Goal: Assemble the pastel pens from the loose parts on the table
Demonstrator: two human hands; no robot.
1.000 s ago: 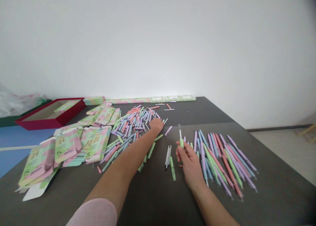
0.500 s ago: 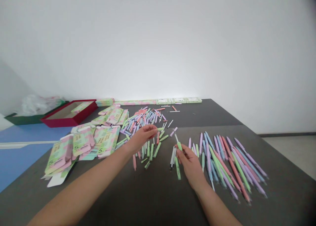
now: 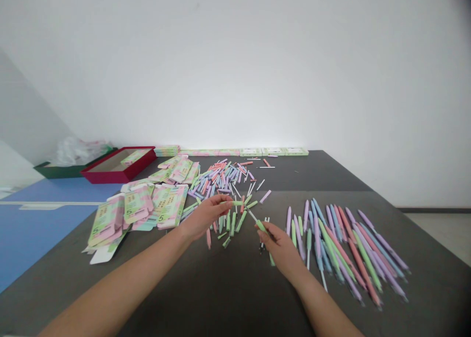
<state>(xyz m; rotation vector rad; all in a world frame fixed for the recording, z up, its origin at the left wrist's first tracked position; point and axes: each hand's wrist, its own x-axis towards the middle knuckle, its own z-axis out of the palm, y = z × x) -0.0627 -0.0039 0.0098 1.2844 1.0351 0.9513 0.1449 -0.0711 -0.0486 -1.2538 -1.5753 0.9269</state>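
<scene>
My left hand [image 3: 212, 213] is closed in a pinch on a short light-green pen barrel [image 3: 238, 203], held out sideways to the right. In my right hand [image 3: 279, 245] sits a green pen part [image 3: 261, 226] with a pale refill [image 3: 251, 215] sticking out up and left. The refill's tip meets, or nearly meets, the barrel's right end; I cannot tell whether it is inside. Below my right fingers lie pale refills [image 3: 262, 245] and another green piece [image 3: 272, 260], partly hidden. Loose green pen parts [image 3: 241, 221] lie on the table beyond my left hand.
A heap of coloured pen parts [image 3: 221, 176] fills the middle of the dark table [image 3: 235, 298]. Pens [image 3: 353, 248] lie in rows at the right. Printed cartons [image 3: 171, 204] overlap at the left, before a red box lid [image 3: 117, 174]. Flat boxes [image 3: 274, 151] line the wall.
My left hand has come back from the heap with a green pen barrel and moved toward my right hand. The right hand has tilted its refill leftward to the barrel. The view has shifted left.
</scene>
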